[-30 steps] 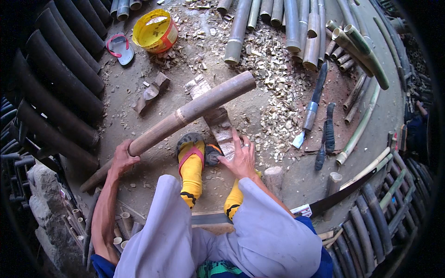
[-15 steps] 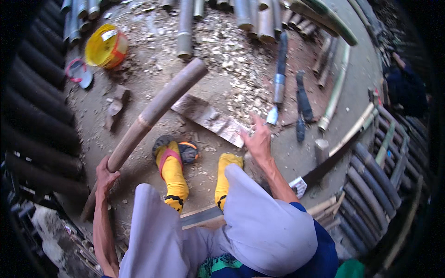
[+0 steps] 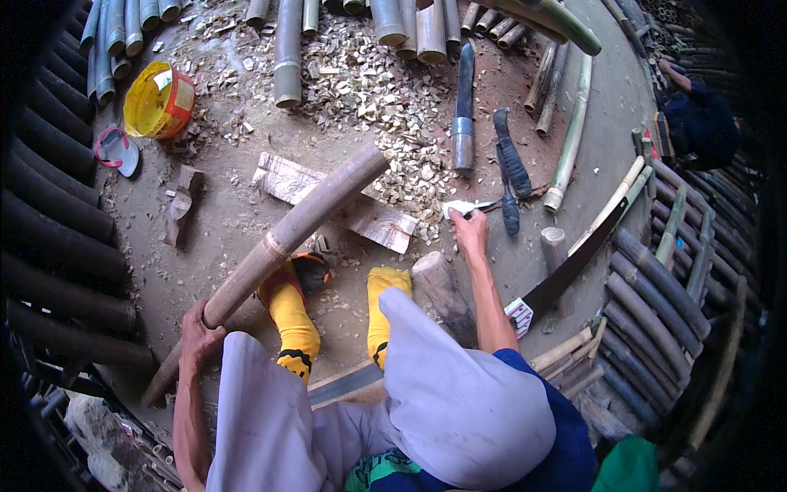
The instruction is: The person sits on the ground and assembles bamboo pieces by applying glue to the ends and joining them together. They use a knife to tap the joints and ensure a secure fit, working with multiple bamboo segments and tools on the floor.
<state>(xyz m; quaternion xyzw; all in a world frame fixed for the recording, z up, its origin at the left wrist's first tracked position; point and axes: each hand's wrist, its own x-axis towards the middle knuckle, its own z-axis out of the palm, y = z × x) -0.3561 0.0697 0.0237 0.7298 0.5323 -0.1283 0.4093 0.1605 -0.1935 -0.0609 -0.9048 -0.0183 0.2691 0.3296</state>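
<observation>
A thick brown bamboo pole (image 3: 291,225) slants up across the space in front of me. My left hand (image 3: 201,332) is wrapped round its lower part, and its upper end rises over a flat split wooden piece (image 3: 381,225) on the ground. Farther right, my right hand (image 3: 470,232) is closed on a small white object (image 3: 461,207). A narrow dark piece reaches rightward from it; whether the two are joined I cannot tell. Two knives with dark wrapped handles (image 3: 512,168) lie just beyond that hand. Near my right forearm stands a wooden stump (image 3: 443,283).
Wood chips (image 3: 410,139) cover the ground ahead. A yellow bucket (image 3: 160,102) and a slipper (image 3: 119,152) are at the left. A long-bladed saw (image 3: 574,258) leans at the right, beside stacked bamboo (image 3: 648,328). Another person (image 3: 697,123) is at the far right.
My right hand has gone from open fingers to a closed grip on the white object. The bamboo pole's upper end has shifted right and lower in the view, which itself has moved.
</observation>
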